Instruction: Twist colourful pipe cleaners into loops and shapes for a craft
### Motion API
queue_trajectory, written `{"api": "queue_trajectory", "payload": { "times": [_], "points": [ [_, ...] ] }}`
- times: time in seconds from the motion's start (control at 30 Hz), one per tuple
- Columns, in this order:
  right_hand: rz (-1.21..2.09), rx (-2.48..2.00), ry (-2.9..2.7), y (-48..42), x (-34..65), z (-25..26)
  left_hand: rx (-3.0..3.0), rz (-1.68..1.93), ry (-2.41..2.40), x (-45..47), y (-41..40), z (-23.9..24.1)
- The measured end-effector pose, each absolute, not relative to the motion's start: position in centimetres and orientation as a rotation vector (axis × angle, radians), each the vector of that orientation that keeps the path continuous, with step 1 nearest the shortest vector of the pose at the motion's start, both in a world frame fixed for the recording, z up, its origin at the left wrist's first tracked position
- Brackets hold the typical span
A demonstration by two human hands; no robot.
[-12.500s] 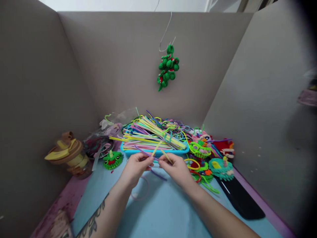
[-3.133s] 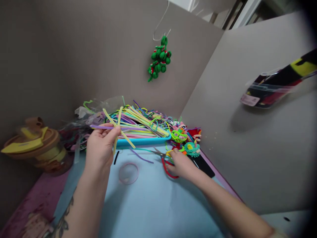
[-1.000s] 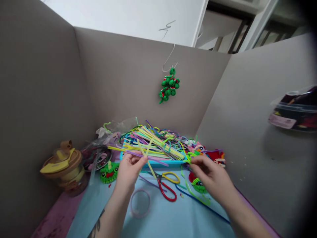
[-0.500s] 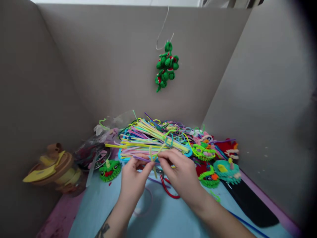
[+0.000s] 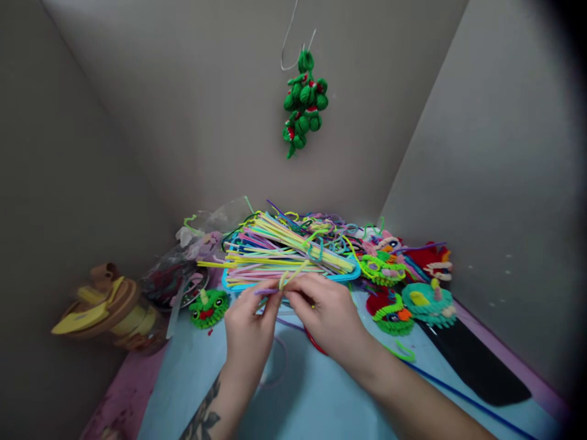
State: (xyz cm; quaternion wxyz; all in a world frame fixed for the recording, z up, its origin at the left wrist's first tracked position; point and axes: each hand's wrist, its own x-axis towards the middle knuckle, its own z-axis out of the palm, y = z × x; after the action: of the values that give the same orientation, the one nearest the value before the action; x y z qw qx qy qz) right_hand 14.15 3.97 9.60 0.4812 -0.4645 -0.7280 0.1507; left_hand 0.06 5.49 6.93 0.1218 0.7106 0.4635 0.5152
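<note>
My left hand (image 5: 251,318) pinches a purple pipe cleaner (image 5: 265,292) and the base of a pale yellow pipe cleaner (image 5: 293,276) where the two meet. Close against it, my right hand (image 5: 328,311) is closed on the yellow one, whose free end points up and right. The fingertips hide the exact crossing. Below my right hand, red scissor handles (image 5: 315,342) show in part on the blue table surface (image 5: 321,397). Just beyond both hands stands a blue tray (image 5: 225,280) heaped with pipe cleaners (image 5: 275,244) in several colours.
A green fuzzy face (image 5: 208,308) lies left of my hands. Several fuzzy pieces, including a teal one (image 5: 428,305), sit right by a black flat object (image 5: 481,363). At far left is a brown-lidded container (image 5: 114,311). Green ornaments (image 5: 305,101) hang from a wire.
The yellow pipe cleaner's lower end no longer hangs below my fingers; it is bent around at the purple one. My hands have drawn closer, covering more of the scissors. The view has tilted down.
</note>
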Motion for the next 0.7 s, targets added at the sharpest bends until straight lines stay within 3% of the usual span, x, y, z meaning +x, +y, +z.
{"api": "queue_trajectory", "payload": {
  "times": [0.7],
  "points": [
    [0.571, -1.202, -1.626, 4.59, 14.13, 9.07, 2.015, 1.525, 1.208, 0.2, 6.07, 7.17]
  ]
}}
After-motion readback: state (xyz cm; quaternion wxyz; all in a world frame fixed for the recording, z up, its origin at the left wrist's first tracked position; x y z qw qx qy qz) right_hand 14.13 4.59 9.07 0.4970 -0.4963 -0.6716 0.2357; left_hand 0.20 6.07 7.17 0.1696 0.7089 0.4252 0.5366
